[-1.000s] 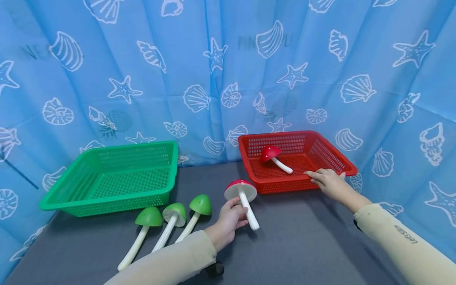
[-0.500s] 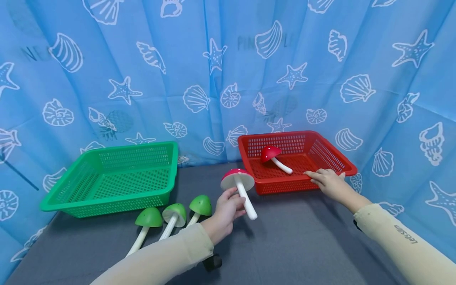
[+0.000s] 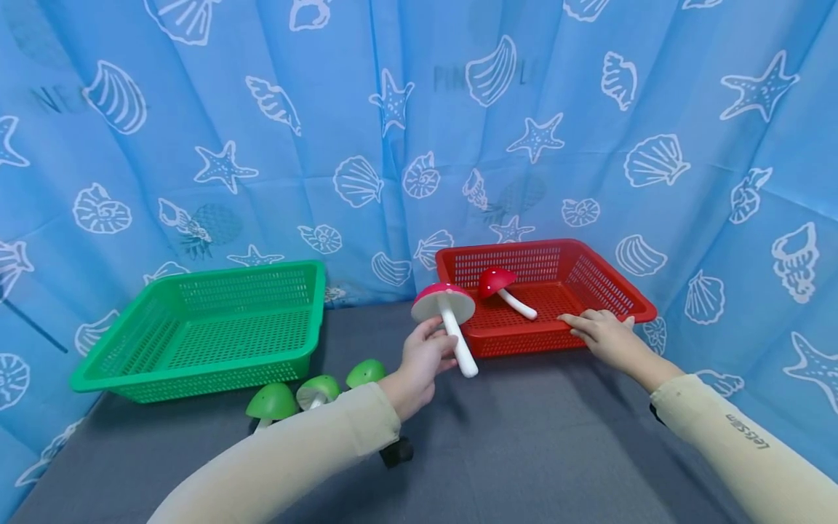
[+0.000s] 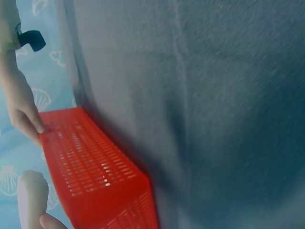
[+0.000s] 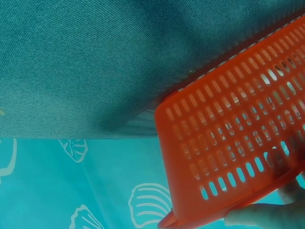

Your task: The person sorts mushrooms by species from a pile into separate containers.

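Holds a red-capped mushroom (image 3: 449, 306) in the left hand (image 3: 419, 364), with fingers clamped on the white stem, likely picked as the slimmest part to grasp, cap tilted up and away. Carries it lifted above the grey desk (image 3: 537, 437), at the near left corner of the red basket (image 3: 511, 342); cannot tell contact with the basket from a gap. Grips the basket's front rim with the right hand (image 3: 609, 339), with thumb outside and fingers over the edge, probably to steady it against sliding. Contains, inside that basket, a spotted red mushroom (image 3: 497, 282) lying on its side, stem toward the front right. Presents the raised corner of the basket as the nearest obstacle to the held mushroom. Shows, well to the left, three green-capped mushrooms (image 3: 318, 391) in front of the green basket (image 3: 216, 378), with stems mostly hidden by the left sleeve (image 3: 308, 451). Ends behind in a blue shell-print curtain (image 3: 366, 233)
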A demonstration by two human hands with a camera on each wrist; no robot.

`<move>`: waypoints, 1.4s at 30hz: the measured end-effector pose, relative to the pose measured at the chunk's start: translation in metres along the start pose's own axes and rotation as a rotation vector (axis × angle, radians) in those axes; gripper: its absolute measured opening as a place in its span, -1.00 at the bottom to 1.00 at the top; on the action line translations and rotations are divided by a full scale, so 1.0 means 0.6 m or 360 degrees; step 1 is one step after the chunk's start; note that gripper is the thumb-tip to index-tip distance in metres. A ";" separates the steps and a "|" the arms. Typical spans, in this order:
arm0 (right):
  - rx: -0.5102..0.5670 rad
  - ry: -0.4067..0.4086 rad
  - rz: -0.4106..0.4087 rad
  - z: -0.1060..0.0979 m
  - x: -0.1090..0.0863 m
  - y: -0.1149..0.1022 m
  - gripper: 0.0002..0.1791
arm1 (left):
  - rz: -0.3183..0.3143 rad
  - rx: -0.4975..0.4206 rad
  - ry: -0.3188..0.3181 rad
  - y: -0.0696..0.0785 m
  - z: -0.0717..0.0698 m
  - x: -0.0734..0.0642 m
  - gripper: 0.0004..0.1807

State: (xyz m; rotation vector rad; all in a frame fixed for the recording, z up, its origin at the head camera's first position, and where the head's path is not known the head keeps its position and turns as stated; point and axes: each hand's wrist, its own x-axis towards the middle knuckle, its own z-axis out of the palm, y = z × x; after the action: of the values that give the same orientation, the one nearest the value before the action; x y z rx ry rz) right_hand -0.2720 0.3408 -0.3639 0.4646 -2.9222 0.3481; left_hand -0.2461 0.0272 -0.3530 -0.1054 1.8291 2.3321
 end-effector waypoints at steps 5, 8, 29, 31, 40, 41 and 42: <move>-0.0012 0.0019 0.0005 0.001 0.000 -0.003 -0.53 | 0.0052 -0.0006 0.0000 0.010 0.013 0.017 -0.48; -0.0018 0.0018 0.0009 0.001 0.000 -0.004 -0.52 | 0.0072 -0.0004 -0.0011 0.020 0.020 0.024 -0.49; -0.0060 0.0020 0.0004 0.000 -0.001 -0.004 -0.52 | 0.0069 0.0060 -0.0046 0.049 0.067 0.077 -0.48; -0.0055 0.0026 0.0003 -0.001 -0.002 -0.004 -0.52 | 0.0032 0.0057 -0.0060 0.049 0.069 0.086 -0.47; -0.0049 0.0026 0.0003 0.001 -0.002 -0.001 -0.53 | -0.0034 0.0023 -0.0071 0.040 0.075 0.134 -0.46; -0.0048 0.0025 0.0004 0.001 -0.002 -0.001 -0.53 | -0.0025 0.0023 -0.0071 0.039 0.077 0.138 -0.46; -0.0049 0.0024 0.0008 0.002 -0.002 -0.001 -0.53 | -0.0017 0.0021 -0.0071 0.037 0.079 0.141 -0.45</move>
State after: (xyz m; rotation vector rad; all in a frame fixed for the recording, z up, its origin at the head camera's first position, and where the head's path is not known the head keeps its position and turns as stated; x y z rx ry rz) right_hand -0.2706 0.3407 -0.3650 0.4484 -2.9102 0.3054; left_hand -0.3309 0.0759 -0.3343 -0.0611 1.8179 2.2960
